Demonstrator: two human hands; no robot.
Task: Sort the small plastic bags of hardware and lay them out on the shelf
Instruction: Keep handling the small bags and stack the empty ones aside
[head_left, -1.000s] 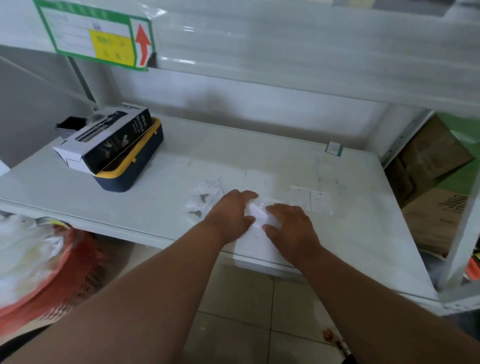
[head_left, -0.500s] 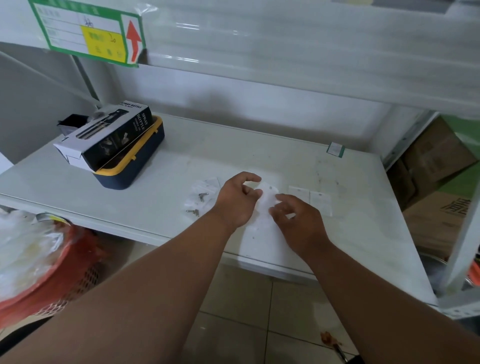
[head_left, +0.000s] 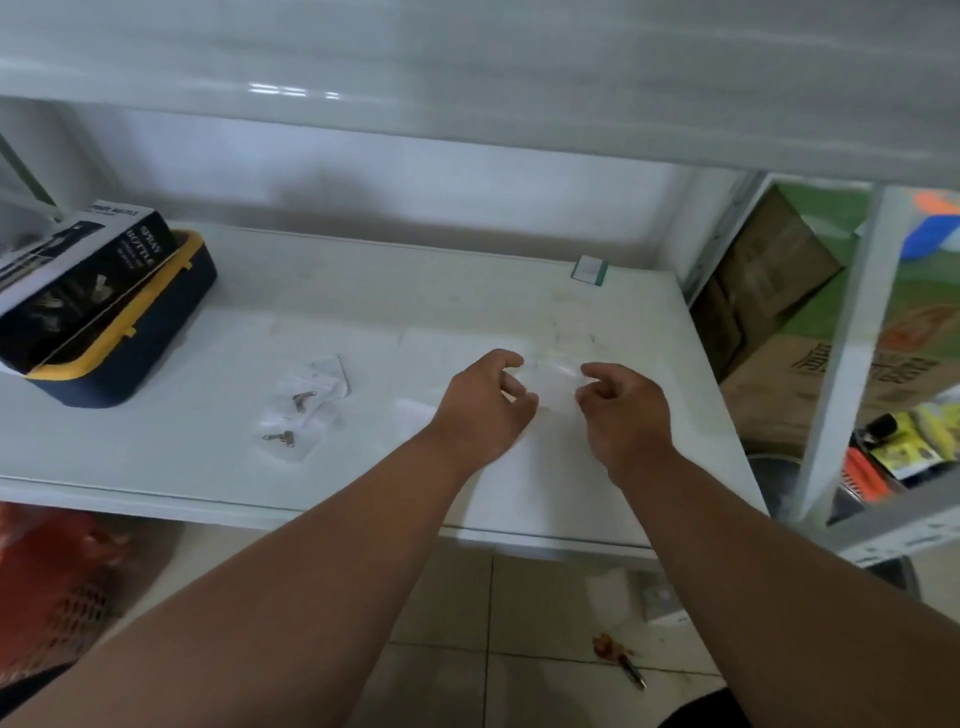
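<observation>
A small clear plastic bag (head_left: 551, 375) is stretched between my two hands just above the white shelf (head_left: 467, 291). My left hand (head_left: 485, 410) pinches its left end with curled fingers. My right hand (head_left: 626, 410) pinches its right end. To the left, two clear bags with metal hardware (head_left: 304, 410) lie flat on the shelf, apart from my hands. More flat, pale bags (head_left: 415, 415) lie on the shelf under and around my hands, and they are hard to make out.
A dark blue and yellow case (head_left: 130, 343) with a black-and-white box (head_left: 72, 291) on top stands at the shelf's left. A small green-edged tag (head_left: 590, 270) lies at the back. Cardboard boxes (head_left: 769, 291) and a shelf post (head_left: 841, 353) are at the right; a red basket (head_left: 47, 592) sits below left.
My hands have lifted off the pile, moved farther in and to the right, and drawn apart with a clear bag between them. The view has shifted right.
</observation>
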